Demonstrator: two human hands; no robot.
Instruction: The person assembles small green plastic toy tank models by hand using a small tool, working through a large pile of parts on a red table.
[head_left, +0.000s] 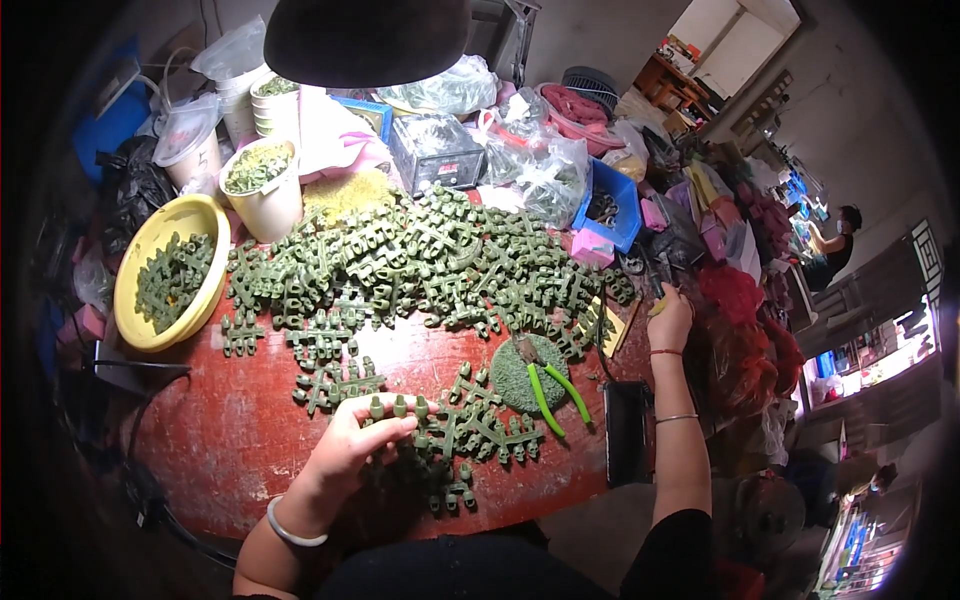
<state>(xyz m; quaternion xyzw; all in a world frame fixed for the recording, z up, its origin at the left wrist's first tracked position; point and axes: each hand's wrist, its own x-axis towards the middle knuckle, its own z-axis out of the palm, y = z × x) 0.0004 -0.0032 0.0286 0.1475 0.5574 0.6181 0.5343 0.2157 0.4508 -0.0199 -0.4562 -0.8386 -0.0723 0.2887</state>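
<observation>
My left hand is closed on a dark green moulded piece, a bar with several short knobs standing up from it. More such pieces lie on the table just beyond and below that hand. My right hand is raised at the table's right side, its fingers bent round something small that I cannot make out, partly yellowish. Between the hands, green-handled cutters rest with their jaws on a round green pad. A big heap of the green pieces covers the middle and back of the table.
A yellow basin holds green pieces at the left; a white bucket stands beside it. A dark lamp head hangs above. Behind the heap are a black box and a blue bin. A person sits far right.
</observation>
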